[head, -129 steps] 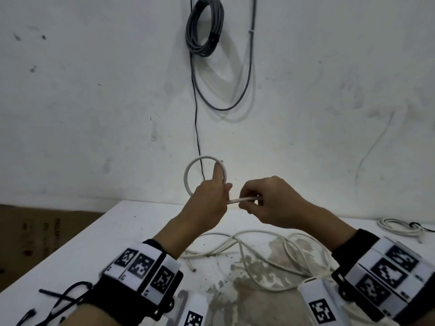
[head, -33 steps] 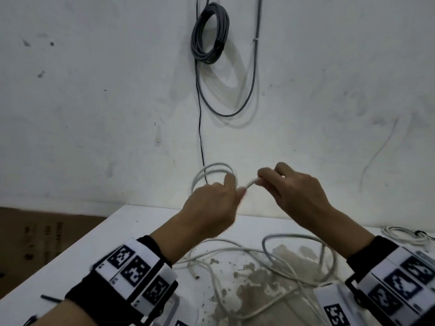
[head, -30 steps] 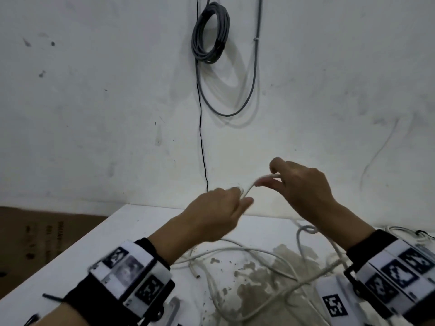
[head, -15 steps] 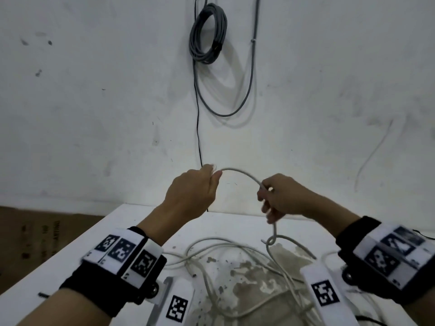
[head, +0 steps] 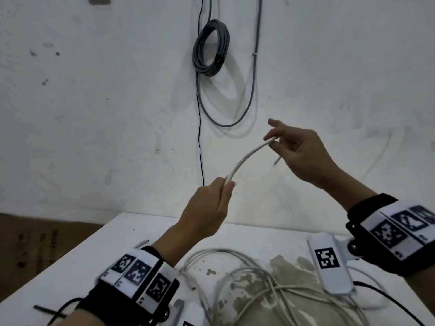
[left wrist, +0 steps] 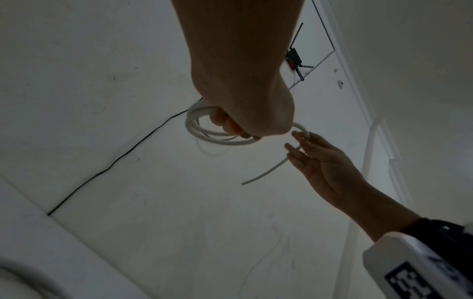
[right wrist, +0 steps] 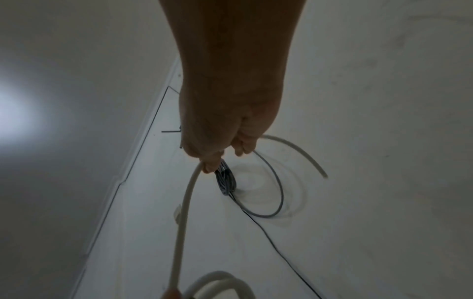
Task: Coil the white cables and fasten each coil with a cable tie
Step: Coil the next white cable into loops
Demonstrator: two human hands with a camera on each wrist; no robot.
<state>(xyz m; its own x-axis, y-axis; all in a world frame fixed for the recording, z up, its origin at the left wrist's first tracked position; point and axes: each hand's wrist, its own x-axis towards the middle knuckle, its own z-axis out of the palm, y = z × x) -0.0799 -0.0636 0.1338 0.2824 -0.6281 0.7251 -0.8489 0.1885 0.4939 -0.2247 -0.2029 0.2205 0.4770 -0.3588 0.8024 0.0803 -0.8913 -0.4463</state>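
Above the white table (head: 113, 252), both my hands are raised in front of the wall (head: 94, 114), with one white cable (head: 244, 158) stretched in a shallow arc between them. My left hand (head: 207, 210) is lower and nearer me, its fingers curled round a small coil of that cable; the left wrist view shows several loops of the coil (left wrist: 204, 133) hanging from my closed fingers. From the top of that fist the cable rises up and to the right to my right hand (head: 299, 151), which pinches it between thumb and fingertips while the other fingers are spread loosely. Past the pinch, a short free end (left wrist: 266, 172) sticks out below my right hand, touching nothing. On the table beneath my forearms lies a loose tangle of more white cables (head: 247, 278), sprawled over a patch where the tabletop is stained and chipped. Thin black cable ties (head: 47, 309) lie at the near left edge of the table, beside my left wrist, well apart from the coil. On the wall behind my hands hangs a coiled grey cable (head: 210, 50), with a long grey loop drooping below it and a thin black wire (head: 200, 137) running straight down beside it. Both wrists wear black bands with white marker tags.
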